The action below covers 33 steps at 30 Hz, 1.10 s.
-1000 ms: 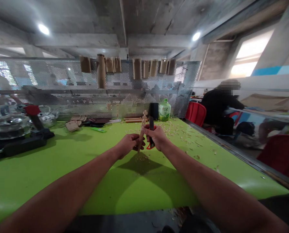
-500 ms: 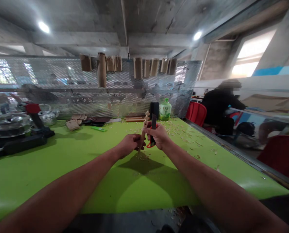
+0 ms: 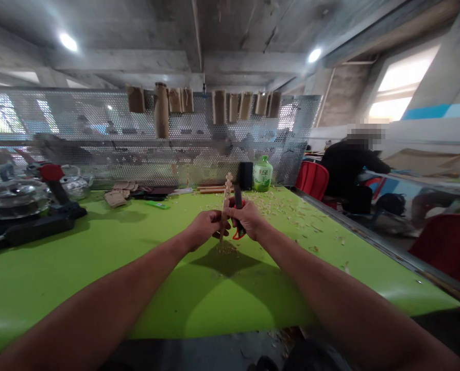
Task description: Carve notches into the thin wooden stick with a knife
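My left hand (image 3: 202,229) is closed around a light wooden stick (image 3: 227,191), which stands nearly upright with notches along its upper part. The stick's lower end points at a small heap of shavings (image 3: 228,249) on the green tabletop (image 3: 168,309). My right hand (image 3: 253,219) grips what looks like a utility knife (image 3: 238,196), dark with orange-red parts. Its thumb lies against the stick just above my left fingers. The blade is too small to make out.
A green-labelled bottle (image 3: 262,175) and a dark block (image 3: 246,176) stand by the perforated metal screen (image 3: 199,154). Wooden pieces (image 3: 117,195) lie back left, near a red-and-black power tool (image 3: 52,180) and glass teapots (image 3: 15,193). Shavings (image 3: 307,221) litter the right. A person (image 3: 349,165) sits beyond.
The notched stick has become more upright, its top moving slightly left. My right hand and the knife have shifted a little left too. My left hand stays almost in place.
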Tool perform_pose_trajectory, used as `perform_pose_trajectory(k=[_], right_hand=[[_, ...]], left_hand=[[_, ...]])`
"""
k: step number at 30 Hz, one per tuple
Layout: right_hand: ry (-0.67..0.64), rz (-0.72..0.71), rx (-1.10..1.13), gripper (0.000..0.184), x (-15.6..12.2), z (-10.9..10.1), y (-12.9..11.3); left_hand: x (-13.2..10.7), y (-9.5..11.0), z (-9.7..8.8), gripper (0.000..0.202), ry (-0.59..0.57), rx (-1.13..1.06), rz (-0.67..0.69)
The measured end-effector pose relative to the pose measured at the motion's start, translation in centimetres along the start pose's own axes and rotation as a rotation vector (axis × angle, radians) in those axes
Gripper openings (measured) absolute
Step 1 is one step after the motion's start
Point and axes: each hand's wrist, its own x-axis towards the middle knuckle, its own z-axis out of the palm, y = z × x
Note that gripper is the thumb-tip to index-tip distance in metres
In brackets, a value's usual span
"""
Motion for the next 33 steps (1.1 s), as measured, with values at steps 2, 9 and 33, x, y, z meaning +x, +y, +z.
perform_pose_trajectory(k=[2, 9, 33], right_hand=[[-0.055, -0.001, -0.012, 0.030, -0.1, 0.1, 0.2], [0.080, -0.001, 0.046, 0.037, 0.5, -0.7, 0.4], [-0.051, 0.017, 0.010, 0.034, 0.0, -0.4, 0.1]], left_hand=[[0.0, 0.1, -0.1, 0.026, -0.005, -0.005, 0.002], [0.0, 0.0, -0.1, 0.029, -0.088, 0.019, -0.035], [-0.3, 0.4, -0.1, 0.040, -0.038, -0.210, 0.051]])
